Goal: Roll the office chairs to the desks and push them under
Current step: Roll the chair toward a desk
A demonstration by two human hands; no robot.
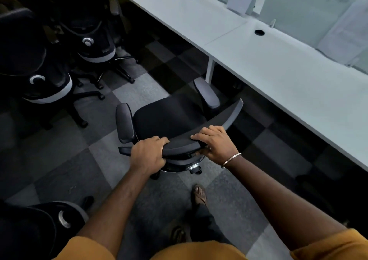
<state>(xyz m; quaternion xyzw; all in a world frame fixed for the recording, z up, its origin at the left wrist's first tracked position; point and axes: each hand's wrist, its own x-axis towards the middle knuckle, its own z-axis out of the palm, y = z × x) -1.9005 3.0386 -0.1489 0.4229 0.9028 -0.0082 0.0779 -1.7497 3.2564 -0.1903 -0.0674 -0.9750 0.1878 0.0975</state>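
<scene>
1. We hold the chair (169,118) by its backrest top: left hand (147,156) curled over the rim, right hand (215,144) wrapped round it.
2. The desk (278,74) lies ahead and right of our grip, nearer the right hand.
3. We count four chairs and two desktops.

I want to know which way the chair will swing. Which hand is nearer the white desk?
Right. The right hand grips the chair's backrest on the side toward the white desk; the left hand grips the backrest's far end, away from the desk.
</scene>
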